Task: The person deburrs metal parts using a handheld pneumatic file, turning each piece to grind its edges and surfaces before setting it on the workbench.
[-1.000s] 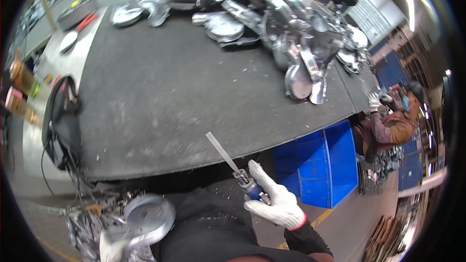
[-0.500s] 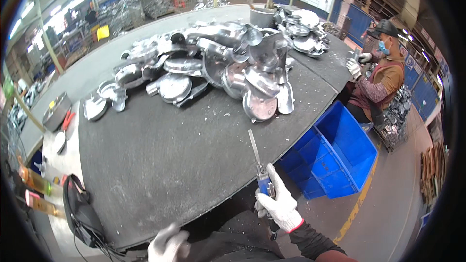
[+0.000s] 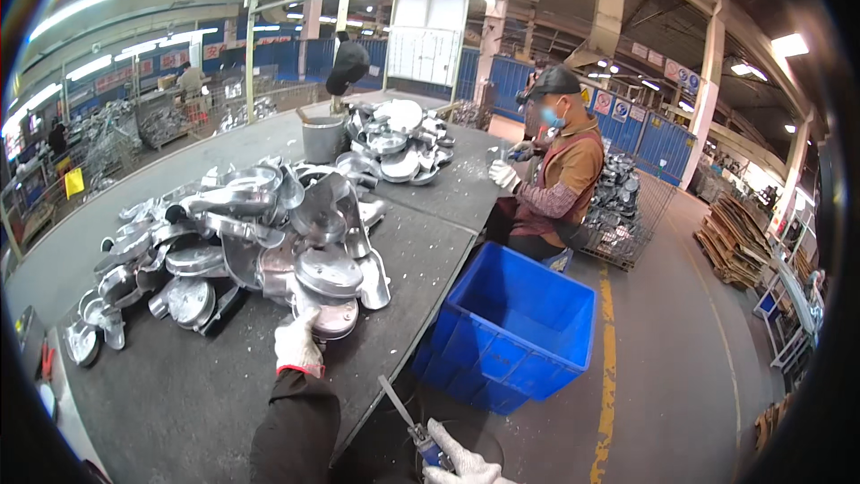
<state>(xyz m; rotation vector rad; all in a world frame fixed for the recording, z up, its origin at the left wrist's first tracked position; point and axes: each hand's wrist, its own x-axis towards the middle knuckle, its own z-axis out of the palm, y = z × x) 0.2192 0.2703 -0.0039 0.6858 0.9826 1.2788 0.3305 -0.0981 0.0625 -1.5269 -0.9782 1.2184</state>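
A heap of shiny silver metal castings [image 3: 242,242], round cups with curved spouts, lies on the dark-topped table. My left hand [image 3: 299,342], in a white knit glove, reaches to the heap's near edge. Its fingers close on the rim of a round metal casting [image 3: 330,321], which still rests on the table against the others. Down by the table's edge, my gloved right hand [image 3: 461,459] is wrapped round a blue-handled tool [image 3: 421,435] with a long, flat, file-like blade pointing up and left. Part of this hand is cut off by the lower border.
Right of the table stands a blue plastic crate [image 3: 520,327]. Farther along, a masked co-worker [image 3: 560,170] sits handling a part beside a second heap of castings [image 3: 399,139] and a grey bucket [image 3: 322,139]. A wire cage [image 3: 618,215] of castings stands behind.
My left hand has moved from the lower edge up to the heap and taken hold of a casting. The right hand stays on the tool, now lower in view. The view has swung right.
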